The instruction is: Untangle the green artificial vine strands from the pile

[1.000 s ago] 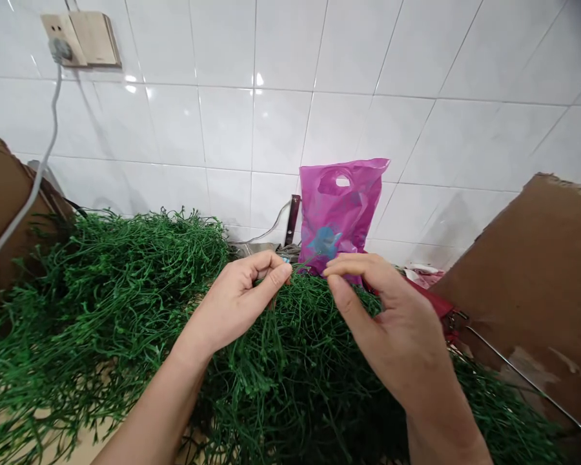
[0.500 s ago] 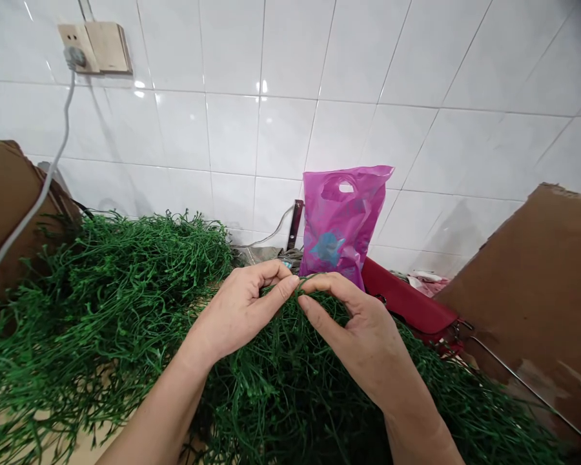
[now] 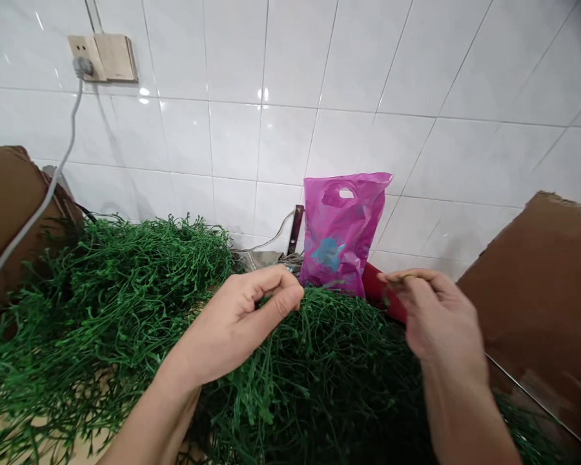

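My left hand (image 3: 252,320) is closed in a pinch above the pile of green artificial stems (image 3: 310,387). Thin green strands show right at its fingertips; exactly what lies between thumb and forefinger is partly hidden. Off to the right, my right hand (image 3: 443,323) is also pinched and somewhat blurred. A small curl of green stem (image 3: 386,297) hangs below its fingertips, in front of the red bag (image 3: 374,278). Beneath and between both hands, the stems lie tangled, with fine branching tips.
Another heap of green stems (image 3: 140,290) spreads at the left. A purple plastic bag (image 3: 343,226) leans against the tiled wall (image 3: 232,135), beside a dark handle (image 3: 295,229). Cardboard (image 3: 537,290) stands right, a box (image 3: 14,200) left. A white cable (image 3: 61,161) runs from the socket.
My right hand has moved away to the right from my left hand, still pinched. The left hand has stayed nearly in place. The view has tilted slightly upward.
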`<state>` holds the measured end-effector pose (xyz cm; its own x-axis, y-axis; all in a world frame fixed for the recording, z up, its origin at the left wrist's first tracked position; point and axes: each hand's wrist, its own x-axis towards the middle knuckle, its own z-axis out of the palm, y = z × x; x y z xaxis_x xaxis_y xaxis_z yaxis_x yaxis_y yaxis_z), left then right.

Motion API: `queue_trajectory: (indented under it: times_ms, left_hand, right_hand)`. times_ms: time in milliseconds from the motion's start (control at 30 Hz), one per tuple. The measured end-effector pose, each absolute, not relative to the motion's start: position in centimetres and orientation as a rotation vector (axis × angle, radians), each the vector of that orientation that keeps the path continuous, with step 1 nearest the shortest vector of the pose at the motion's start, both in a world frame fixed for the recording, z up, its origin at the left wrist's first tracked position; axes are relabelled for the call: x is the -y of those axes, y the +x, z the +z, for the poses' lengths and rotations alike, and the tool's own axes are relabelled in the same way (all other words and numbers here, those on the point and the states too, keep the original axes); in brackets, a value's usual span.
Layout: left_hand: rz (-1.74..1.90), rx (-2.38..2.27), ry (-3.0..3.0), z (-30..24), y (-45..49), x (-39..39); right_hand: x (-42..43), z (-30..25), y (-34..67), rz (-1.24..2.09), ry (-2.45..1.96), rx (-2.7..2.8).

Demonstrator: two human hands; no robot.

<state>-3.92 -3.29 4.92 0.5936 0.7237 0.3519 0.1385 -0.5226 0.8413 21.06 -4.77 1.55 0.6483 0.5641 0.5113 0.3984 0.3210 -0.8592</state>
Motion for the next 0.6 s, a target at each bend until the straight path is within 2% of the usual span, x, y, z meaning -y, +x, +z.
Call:
queue_trajectory:
  times_ms: [100, 233, 300, 467, 600]
  left_hand:
    - [0.945, -0.769, 1.951, 4.7, -3.9, 2.8]
    - [0.915, -0.851, 1.956, 3.5, -3.2, 1.7]
    - [0.917, -0.839, 1.964, 3.1, -3.0, 1.4]
    - [0.915, -0.83, 2.009, 3.2, -2.9, 1.5]
    - [0.9, -0.882, 2.021, 3.6, -3.0, 1.6]
  right_hand:
    - [5.9, 2.1, 22.5, 0.171, -1.407, 1.014]
    - [7.5, 3.0, 19.8, 0.178, -1.584, 1.415]
    - [7.6, 3.1, 17.6, 0.195, -1.498, 1.517]
    - [6.6, 2.1, 13.9, 0.5, -1.276, 1.667]
    - [6.2, 1.2, 13.4, 0.273, -1.362, 1.67]
